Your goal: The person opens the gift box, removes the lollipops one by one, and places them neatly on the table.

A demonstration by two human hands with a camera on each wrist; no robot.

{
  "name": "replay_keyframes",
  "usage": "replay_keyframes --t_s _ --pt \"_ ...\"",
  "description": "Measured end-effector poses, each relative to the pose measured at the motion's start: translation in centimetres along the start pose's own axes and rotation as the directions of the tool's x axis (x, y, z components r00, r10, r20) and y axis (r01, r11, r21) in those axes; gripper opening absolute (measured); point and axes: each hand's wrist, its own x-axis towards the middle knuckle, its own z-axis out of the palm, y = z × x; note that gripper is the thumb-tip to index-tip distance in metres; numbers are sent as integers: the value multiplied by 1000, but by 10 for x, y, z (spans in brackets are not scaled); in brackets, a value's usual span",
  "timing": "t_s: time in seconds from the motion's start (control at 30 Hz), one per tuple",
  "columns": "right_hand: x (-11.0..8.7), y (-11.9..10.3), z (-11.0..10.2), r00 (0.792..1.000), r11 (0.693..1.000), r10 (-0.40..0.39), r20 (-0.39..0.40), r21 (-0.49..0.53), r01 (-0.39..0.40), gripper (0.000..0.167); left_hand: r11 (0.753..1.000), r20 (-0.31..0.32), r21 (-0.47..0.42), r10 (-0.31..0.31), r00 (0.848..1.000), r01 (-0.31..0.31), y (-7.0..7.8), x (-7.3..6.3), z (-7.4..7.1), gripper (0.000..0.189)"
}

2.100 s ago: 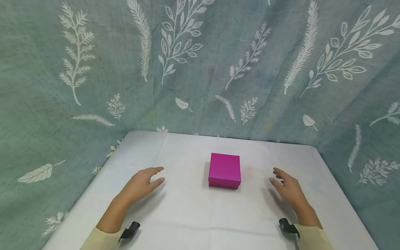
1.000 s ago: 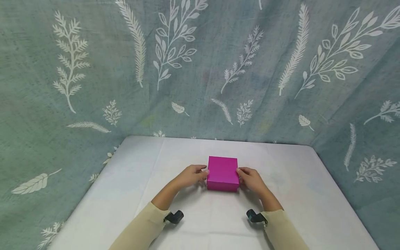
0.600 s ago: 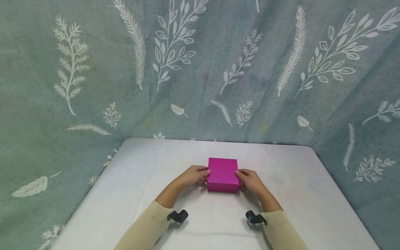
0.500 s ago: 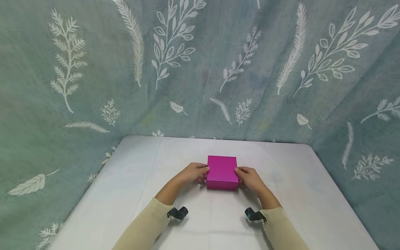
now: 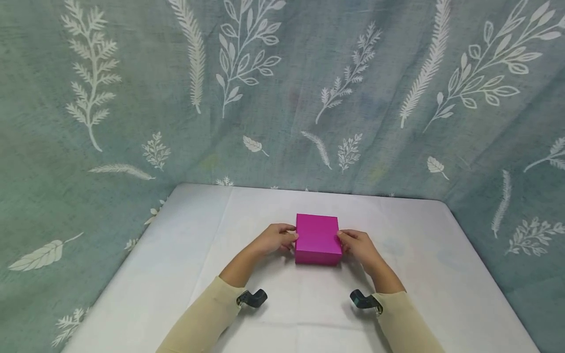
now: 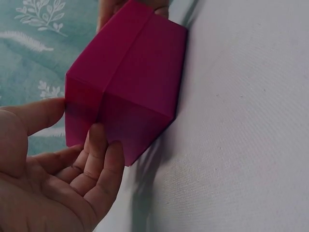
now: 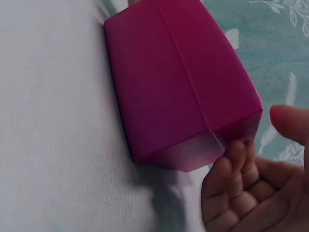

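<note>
A magenta lidded box (image 5: 317, 233) sits on the white-covered table (image 5: 309, 314), lid on. Both wrist views show the seam where the lid's rim overlaps the base. At its left side my left hand (image 5: 274, 239) holds it, thumb at the lid's top edge and curled fingertips against the side by the seam. My right hand (image 5: 359, 245) is at the opposite side, its bent fingers (image 7: 235, 157) against the wall near the seam. The right thumb (image 7: 287, 123) stands close to the lid's top edge. Whatever is inside the box is hidden.
A grey-green cloth (image 5: 287, 98) with white leaf prints hangs behind the table and along both sides. Black wrist devices (image 5: 252, 298) stick out from both cuffs. Light creases run across the tablecloth.
Two seconds ago both hands hovered apart from the box, on either side. They have come inward to its sides. In the last half second the hands and box hardly move; the head view shifts slightly.
</note>
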Motion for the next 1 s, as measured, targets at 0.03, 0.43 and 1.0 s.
replay_keyframes --t_s 0.03,0.43,1.0 --pt "1 0 0 1000 1000 15 9 11 -15 45 1000 -5 0 -5 1000 5 0 -1 0 56" --pt "-3 -5 1 1000 1000 15 -21 23 -14 40 999 4 -38 4 1000 -4 11 -7 3 55" --pt "-16 -23 -10 995 987 -96 -35 129 100 43 987 32 -153 49 998 -43 36 -25 1 42"
